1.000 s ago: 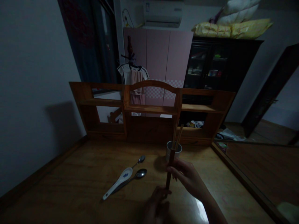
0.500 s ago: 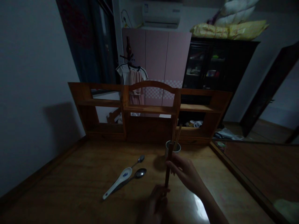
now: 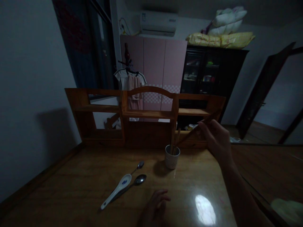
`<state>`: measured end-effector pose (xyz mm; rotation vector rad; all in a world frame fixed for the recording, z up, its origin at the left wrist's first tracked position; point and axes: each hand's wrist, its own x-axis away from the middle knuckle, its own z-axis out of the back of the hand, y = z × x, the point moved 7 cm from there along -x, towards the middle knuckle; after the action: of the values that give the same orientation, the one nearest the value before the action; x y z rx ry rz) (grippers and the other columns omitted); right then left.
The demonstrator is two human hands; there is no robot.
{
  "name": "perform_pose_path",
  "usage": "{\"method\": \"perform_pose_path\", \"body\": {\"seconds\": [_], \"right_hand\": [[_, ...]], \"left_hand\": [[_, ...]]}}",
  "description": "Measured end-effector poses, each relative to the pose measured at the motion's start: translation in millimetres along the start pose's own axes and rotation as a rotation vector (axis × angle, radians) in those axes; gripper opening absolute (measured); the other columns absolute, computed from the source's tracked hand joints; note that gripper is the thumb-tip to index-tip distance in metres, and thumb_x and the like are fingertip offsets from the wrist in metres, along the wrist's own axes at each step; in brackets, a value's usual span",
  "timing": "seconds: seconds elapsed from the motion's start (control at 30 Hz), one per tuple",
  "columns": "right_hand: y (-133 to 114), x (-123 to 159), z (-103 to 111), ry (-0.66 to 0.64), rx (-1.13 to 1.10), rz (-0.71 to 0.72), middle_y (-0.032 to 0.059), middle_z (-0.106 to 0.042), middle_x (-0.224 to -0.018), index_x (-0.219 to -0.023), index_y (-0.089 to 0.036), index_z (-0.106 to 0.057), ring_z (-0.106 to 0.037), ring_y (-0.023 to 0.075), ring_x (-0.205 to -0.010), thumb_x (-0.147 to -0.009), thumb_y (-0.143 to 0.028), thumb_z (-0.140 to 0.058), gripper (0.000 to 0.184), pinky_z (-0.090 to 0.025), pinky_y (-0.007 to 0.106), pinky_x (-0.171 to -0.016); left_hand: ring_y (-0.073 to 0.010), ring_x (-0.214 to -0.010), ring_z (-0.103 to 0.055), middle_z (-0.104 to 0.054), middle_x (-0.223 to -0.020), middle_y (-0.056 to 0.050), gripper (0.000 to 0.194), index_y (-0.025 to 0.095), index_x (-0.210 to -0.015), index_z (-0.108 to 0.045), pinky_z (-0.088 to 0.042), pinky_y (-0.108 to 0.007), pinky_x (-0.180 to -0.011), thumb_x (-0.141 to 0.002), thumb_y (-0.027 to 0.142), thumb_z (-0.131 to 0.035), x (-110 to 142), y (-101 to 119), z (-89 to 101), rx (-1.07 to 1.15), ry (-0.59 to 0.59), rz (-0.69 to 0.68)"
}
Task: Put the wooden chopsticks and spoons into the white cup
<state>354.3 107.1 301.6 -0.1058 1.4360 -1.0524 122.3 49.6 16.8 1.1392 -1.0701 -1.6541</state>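
As my right hand [image 3: 215, 137] pinches the dark chopsticks [image 3: 188, 136] toward their upper end, they slant down leftward, lower tips at the mouth of the white cup [image 3: 171, 161], where pale chopsticks [image 3: 172, 138] stand. My left hand [image 3: 156, 205], fingers loosely curled and parted, is nearer me over the wooden table [image 3: 78, 189], right of the white spoon [image 3: 117, 190] and two metal spoons [image 3: 140, 179].

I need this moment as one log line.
right hand: holds dark chopstick(s), tip at cup | left hand: empty | white spoon: on table
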Motion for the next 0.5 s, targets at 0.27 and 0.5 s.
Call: {"method": "perform_pose_path", "body": {"seconds": [0.27, 0.5], "right_hand": [[95.1, 9.4, -36.6, -0.035, 0.086, -0.121, 0.0038, -0.067, -0.064, -0.085, -0.016, -0.063, -0.064, 0.0206, -0.063, -0.083, -0.061, -0.055, 0.045, -0.047, 0.026, -0.057], [134.0, 29.3, -73.5, -0.169, 0.060, -0.203, 0.0039, -0.068, -0.061, -0.079, -0.019, -0.061, -0.065, 0.0213, -0.054, -0.083, -0.059, -0.053, 0.041, -0.045, 0.026, -0.050]], "left_hand": [[-0.0230, -0.110, -0.060, -0.065, -0.117, -0.010, 0.036, 0.023, -0.092, -0.071, -0.052, -0.030, -0.089, -0.091, 0.049, -0.046, -2.0, -5.6, -5.2, -0.023, -0.040, 0.010], [-0.0221, -0.105, -0.061, -0.066, -0.111, -0.010, 0.037, 0.022, -0.092, -0.072, -0.053, -0.028, -0.085, -0.092, 0.047, -0.044, -3.6, -6.4, -6.5, 0.010, -0.048, -0.053]]}}
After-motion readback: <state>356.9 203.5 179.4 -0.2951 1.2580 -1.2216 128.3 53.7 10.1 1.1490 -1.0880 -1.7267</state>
